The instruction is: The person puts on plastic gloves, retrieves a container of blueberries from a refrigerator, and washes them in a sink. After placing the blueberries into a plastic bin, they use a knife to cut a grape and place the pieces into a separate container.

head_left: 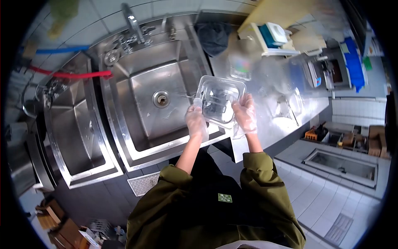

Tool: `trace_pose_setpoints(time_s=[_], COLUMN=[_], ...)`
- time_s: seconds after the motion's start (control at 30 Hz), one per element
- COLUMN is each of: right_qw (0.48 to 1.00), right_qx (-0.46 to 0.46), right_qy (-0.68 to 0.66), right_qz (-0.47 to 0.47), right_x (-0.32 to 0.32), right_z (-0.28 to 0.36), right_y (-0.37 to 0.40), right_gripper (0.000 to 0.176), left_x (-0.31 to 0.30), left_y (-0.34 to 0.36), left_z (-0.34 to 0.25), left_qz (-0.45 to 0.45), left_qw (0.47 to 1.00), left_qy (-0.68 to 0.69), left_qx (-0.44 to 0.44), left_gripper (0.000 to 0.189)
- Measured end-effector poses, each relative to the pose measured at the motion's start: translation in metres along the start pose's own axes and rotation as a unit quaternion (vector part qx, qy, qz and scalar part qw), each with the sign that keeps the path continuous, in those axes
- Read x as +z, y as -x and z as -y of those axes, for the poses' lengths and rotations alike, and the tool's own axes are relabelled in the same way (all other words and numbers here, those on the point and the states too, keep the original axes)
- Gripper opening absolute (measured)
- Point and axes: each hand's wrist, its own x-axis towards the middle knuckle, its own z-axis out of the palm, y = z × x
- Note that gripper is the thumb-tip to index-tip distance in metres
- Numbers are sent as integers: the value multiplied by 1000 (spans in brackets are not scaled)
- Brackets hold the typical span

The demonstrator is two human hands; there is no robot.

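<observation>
A clear rectangular plastic container is held over the right edge of the large sink and the steel counter. My left hand, in a transparent glove, is closed on its left side; a thin metal utensil pokes out to the left beside the fingers. On the container's right side my right hand, also gloved, grips the rim with the thumb over the edge. Beneath and to the left lies the steel sink with a round drain and small bits on its bottom.
A faucet rises behind the large sink. A second sink is at the left, with a red hose above it. A dark cloth, clear items and tongs lie on the steel counter.
</observation>
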Motion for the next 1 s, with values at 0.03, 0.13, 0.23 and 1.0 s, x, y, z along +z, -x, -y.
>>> trace_pose_setpoints(time_s=[0.03, 0.13, 0.23, 1.0], right_qw=[1000, 993, 969, 844], right_qx=[-4, -37, -186, -393], right_qy=[28, 101, 157, 334], right_qz=[10, 39, 37, 149], right_x=[10, 39, 66, 113], right_z=[11, 25, 33, 60], right_y=[-2, -15, -20, -18], right_gripper=[19, 17, 17, 33], left_x=[-4, -30, -30, -20], left_y=[-2, -13, -24, -57], left_z=[-8, -10, -5, 48], left_qz=[-31, 18, -8, 134], left_qw=[999, 993, 963, 907], left_qy=[21, 63, 209, 380], left_qx=[-36, -94, -172, -124], left_gripper=[14, 13, 14, 17])
